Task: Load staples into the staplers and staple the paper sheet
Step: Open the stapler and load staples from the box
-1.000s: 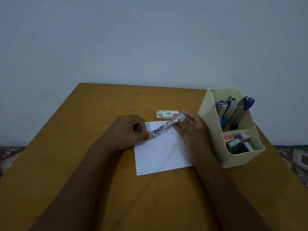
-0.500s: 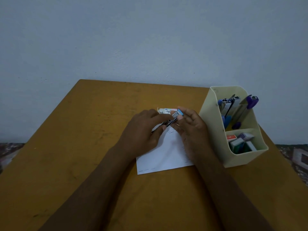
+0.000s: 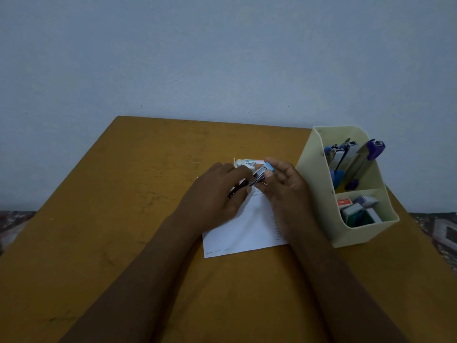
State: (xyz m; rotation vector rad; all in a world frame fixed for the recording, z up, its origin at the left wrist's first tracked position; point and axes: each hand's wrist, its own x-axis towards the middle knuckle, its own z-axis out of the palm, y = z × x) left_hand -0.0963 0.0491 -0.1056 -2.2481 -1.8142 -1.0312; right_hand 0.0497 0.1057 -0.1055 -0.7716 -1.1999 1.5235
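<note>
Stapler (image 3: 259, 175) is gripped above the far edge of the paper sheet (image 3: 244, 233) by the left hand (image 3: 215, 196) and pinched at its blue end by the right hand (image 3: 286, 194), and should be steadied so staples are seated squarely

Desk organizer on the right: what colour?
Pale cream; the plastic desk organizer shows best in the head view.

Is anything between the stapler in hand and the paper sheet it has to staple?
Nothing visible. The left hand and right hand hold the stapler over the far edge of the paper sheet; the staple box lies beyond it, the organizer off to the right.
</note>
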